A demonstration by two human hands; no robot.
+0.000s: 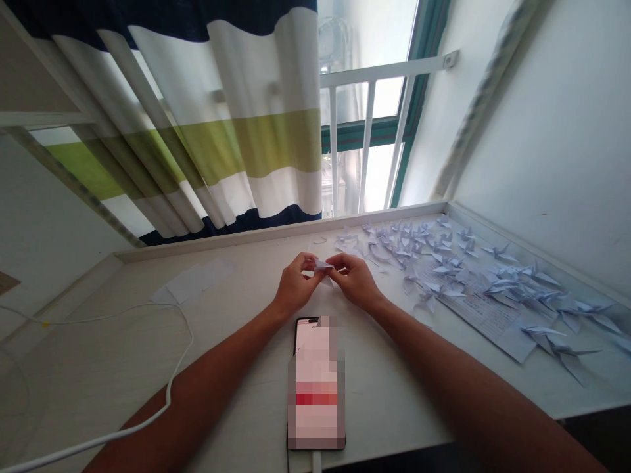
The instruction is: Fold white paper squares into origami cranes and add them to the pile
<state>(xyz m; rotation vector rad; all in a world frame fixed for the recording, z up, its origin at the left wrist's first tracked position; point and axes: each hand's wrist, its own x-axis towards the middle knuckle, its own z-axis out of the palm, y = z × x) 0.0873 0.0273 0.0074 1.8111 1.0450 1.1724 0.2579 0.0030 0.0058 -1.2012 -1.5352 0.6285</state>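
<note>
Between both hands, above the pale table (246,368), is a small white piece of folded paper (323,266). My left hand (297,284) pinches its left side between thumb and fingers. On the right side, my right hand (355,279) grips the same paper with thumb and forefinger. Part of the fold is hidden behind the fingertips. To the right of my hands lie several folded paper cranes (444,263), their pointed wings and tails sticking out. Some of them rest on a printed sheet (486,322).
A phone (318,384) with a cable at its lower end lies between my forearms. White paper sheets (185,282) lie at the left. A white cable (172,381) crosses my left forearm. A raised rim (276,228) borders the table, below a curtain (236,131) and a railing (367,144).
</note>
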